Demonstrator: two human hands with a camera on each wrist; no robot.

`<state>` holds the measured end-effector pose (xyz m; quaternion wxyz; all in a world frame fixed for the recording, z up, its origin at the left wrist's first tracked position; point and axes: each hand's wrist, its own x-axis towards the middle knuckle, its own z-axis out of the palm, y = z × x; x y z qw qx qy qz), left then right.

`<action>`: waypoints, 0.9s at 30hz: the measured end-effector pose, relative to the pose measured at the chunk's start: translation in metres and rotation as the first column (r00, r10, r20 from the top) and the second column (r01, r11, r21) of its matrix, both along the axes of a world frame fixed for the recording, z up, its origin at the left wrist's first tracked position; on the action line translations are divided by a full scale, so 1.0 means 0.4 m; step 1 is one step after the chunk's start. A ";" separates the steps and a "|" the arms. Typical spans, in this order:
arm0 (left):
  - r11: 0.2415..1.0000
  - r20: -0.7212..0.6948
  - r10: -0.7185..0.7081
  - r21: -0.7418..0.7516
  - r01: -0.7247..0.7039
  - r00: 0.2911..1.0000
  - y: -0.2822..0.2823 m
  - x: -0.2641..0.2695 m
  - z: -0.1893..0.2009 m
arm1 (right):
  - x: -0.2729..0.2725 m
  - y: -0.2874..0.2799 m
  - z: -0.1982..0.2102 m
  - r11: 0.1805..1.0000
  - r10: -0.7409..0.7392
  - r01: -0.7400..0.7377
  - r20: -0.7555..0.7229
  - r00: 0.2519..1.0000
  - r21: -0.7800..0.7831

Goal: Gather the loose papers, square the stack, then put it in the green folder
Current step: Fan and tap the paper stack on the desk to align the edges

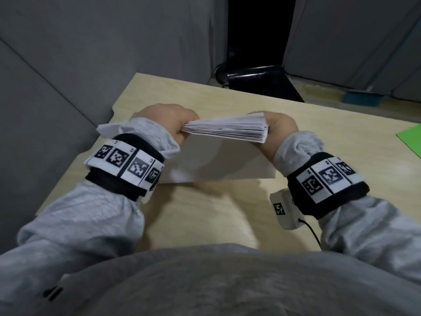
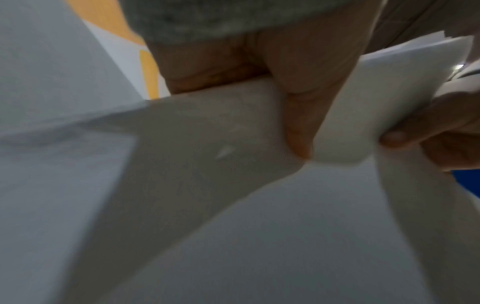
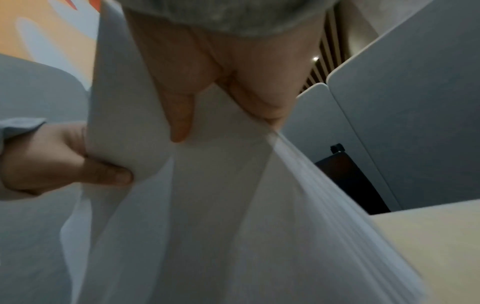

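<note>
A stack of white papers (image 1: pixel 225 128) stands on edge on the wooden desk (image 1: pixel 205 206), its lower edge toward me. My left hand (image 1: pixel 168 119) grips the stack's left end and my right hand (image 1: pixel 278 126) grips its right end. The sheet edges at the top look fanned and uneven. In the left wrist view my left thumb (image 2: pixel 301 123) presses the papers (image 2: pixel 233 205), with the right hand's fingers (image 2: pixel 415 135) beyond. In the right wrist view my right hand (image 3: pixel 223 102) pinches the papers (image 3: pixel 221 205). A corner of the green folder (image 1: pixel 410 140) lies flat at the desk's right edge.
Grey partition panels (image 1: pixel 68 53) close in the desk's left and back. A dark gap with a black base (image 1: pixel 257 76) sits behind the desk. A blue-green object (image 1: pixel 362 98) lies at the far right. A white sheet corner (image 1: pixel 107 128) pokes out behind my left wrist.
</note>
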<state>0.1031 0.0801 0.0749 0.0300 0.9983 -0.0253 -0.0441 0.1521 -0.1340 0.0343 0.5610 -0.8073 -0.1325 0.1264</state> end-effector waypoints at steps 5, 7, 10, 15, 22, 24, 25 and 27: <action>0.941 0.052 0.287 -0.203 -0.271 0.957 0.070 -0.018 -0.059 | 0.000 -0.029 -0.031 0.998 -0.054 0.053 -0.045 0.998 -0.019; 0.923 -0.114 0.381 -0.019 -0.385 0.918 0.118 -0.017 -0.072 | 0.011 -0.049 -0.038 0.995 -0.097 0.096 -0.089 0.991 -0.010; 0.843 -0.248 0.528 0.037 -0.536 0.813 0.181 -0.010 -0.075 | 0.020 -0.070 -0.046 0.987 -0.157 0.161 -0.121 0.980 0.021; 0.625 0.019 0.697 -0.506 -0.594 0.717 0.168 -0.033 -0.088 | 0.015 -0.055 -0.061 0.950 -0.291 0.304 -0.153 0.944 0.068; 0.291 0.110 0.577 -0.953 -0.079 0.809 0.079 -0.036 -0.109 | 0.002 -0.040 -0.066 0.893 -0.385 0.404 -0.128 0.914 0.200; 0.217 0.124 0.601 -0.976 -0.012 0.790 0.075 -0.041 -0.109 | 0.010 -0.058 -0.070 0.861 -0.425 0.445 -0.132 0.895 0.245; 0.197 0.116 0.605 -0.980 -0.007 0.787 0.072 -0.049 -0.111 | 0.013 -0.068 -0.074 0.850 -0.440 0.462 -0.142 0.887 0.252; 0.225 0.058 0.609 -0.969 -0.102 0.791 0.061 -0.061 -0.128 | 0.014 -0.084 -0.092 0.863 -0.426 0.452 -0.156 0.891 0.224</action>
